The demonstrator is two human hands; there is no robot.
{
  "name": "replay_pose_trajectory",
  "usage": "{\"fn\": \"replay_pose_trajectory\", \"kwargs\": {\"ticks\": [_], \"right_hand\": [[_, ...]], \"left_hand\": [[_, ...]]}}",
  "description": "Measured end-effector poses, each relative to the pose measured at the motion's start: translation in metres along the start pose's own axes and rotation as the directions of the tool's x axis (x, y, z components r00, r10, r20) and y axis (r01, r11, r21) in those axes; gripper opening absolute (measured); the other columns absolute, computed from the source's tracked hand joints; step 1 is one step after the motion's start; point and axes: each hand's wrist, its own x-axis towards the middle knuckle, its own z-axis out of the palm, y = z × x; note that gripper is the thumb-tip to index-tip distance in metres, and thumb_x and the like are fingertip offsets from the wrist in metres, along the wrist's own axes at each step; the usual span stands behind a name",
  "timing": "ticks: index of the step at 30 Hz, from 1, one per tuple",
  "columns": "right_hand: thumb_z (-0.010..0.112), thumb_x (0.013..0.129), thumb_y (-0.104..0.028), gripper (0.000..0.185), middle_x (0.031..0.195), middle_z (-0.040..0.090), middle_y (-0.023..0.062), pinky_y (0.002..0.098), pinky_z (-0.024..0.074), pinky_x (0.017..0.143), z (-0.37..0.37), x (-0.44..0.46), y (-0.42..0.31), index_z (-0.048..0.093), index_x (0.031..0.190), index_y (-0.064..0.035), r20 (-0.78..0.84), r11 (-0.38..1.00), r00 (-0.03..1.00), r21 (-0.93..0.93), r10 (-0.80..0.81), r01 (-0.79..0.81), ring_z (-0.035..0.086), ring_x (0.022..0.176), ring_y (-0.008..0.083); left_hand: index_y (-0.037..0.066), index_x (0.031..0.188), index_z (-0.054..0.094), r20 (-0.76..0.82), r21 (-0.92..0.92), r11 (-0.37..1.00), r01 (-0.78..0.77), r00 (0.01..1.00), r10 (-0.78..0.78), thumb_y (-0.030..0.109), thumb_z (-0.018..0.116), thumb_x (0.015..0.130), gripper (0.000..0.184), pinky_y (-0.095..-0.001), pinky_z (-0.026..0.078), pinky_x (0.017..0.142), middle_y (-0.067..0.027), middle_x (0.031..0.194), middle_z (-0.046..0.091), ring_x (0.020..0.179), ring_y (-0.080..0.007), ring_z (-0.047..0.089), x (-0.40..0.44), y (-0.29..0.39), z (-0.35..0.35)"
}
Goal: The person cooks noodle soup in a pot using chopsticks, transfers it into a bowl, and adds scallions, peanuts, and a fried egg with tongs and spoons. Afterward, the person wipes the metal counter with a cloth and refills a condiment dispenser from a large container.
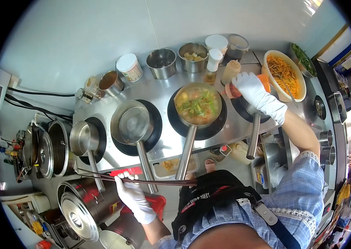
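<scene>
My left hand, in a white glove, is closed around a pair of long dark chopsticks. They lie level in front of the apron, below the counter's front edge. My right hand, also gloved, grips a bottle with reddish contents over the rightmost saucepan. An orange part of it shows past the hand; the rest is hidden. Left of this hand, a saucepan of soup with green leaves on top sits on a round black burner. Two more saucepans stand further left, one holding clear liquid.
Along the wall stand a steel pot of pale round pieces, a pump bottle, a squeeze bottle and tubs. A white bowl of orange shreds is at the right. Large lidded pots fill the lower left. Pan handles stick out over the counter edge.
</scene>
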Motion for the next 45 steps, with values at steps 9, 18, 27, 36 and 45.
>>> {"fn": "replay_pose_trajectory", "kwargs": {"ticks": [9,18,27,36,45], "right_hand": [[0.066,0.070,-0.015,0.034,0.084,0.058,0.0115,0.0406,0.0484,0.071,0.015,-0.007,0.001,0.059,0.102,-0.0074,0.131,0.933,0.989,0.340,0.074,-0.115,0.060,0.082,0.0313],[0.078,0.070,-0.018,0.063,0.111,0.062,0.0155,0.0351,0.0452,0.093,0.014,0.126,-0.073,0.049,0.124,-0.0028,0.053,0.066,0.930,0.994,0.363,-0.083,0.059,0.106,0.0271],[0.075,0.071,-0.004,0.064,0.119,0.058,0.0117,0.0320,0.0403,0.100,0.085,0.240,-0.219,0.044,0.127,-0.0021,0.452,-0.431,0.775,0.864,0.441,-0.260,0.054,0.111,0.0204],[0.069,0.076,-0.005,0.058,0.116,0.055,0.0067,0.0292,0.0475,0.084,-0.072,0.085,-0.188,0.049,0.130,-0.0080,0.195,-0.513,0.979,0.847,0.055,-0.140,0.055,0.096,0.0143],[0.057,0.087,-0.003,0.013,0.102,0.065,0.0153,0.0360,0.0495,0.085,-0.164,-0.053,-0.136,0.069,0.093,-0.0006,-0.038,-0.107,0.893,0.990,0.448,0.096,0.061,0.099,0.0262]], "left_hand": [[0.007,0.090,0.053,0.022,0.001,1.000,0.009,1.000,-0.009,0.028,0.052,0.097,0.022,-0.0303,0.047,0.071,-0.0059,0.087,0.057,0.075,-0.0156,0.054,0.002,0.006,0.010],[0.001,0.099,0.055,0.078,0.048,0.998,0.036,0.996,-0.040,0.023,0.055,0.095,0.022,-0.0394,0.052,0.079,-0.0100,0.095,0.060,0.085,-0.0228,0.059,0.023,0.017,0.010],[-0.003,0.109,0.055,0.109,-0.109,0.982,0.152,0.984,-0.140,0.014,0.052,0.096,0.021,-0.0473,0.051,0.091,-0.0174,0.107,0.061,0.101,-0.0307,0.061,0.050,0.032,0.000],[-0.004,0.114,0.049,0.220,-0.258,0.922,0.290,0.947,-0.236,0.009,0.048,0.097,0.021,-0.0465,0.044,0.104,-0.0185,0.120,0.055,0.113,-0.0281,0.056,0.060,0.021,0.059],[0.002,0.126,0.048,0.536,0.086,0.892,0.443,0.734,-0.416,0.020,0.055,0.095,0.036,-0.0429,0.038,0.105,-0.0139,0.127,0.054,0.121,-0.0281,0.051,-0.063,-0.054,0.129]]}}
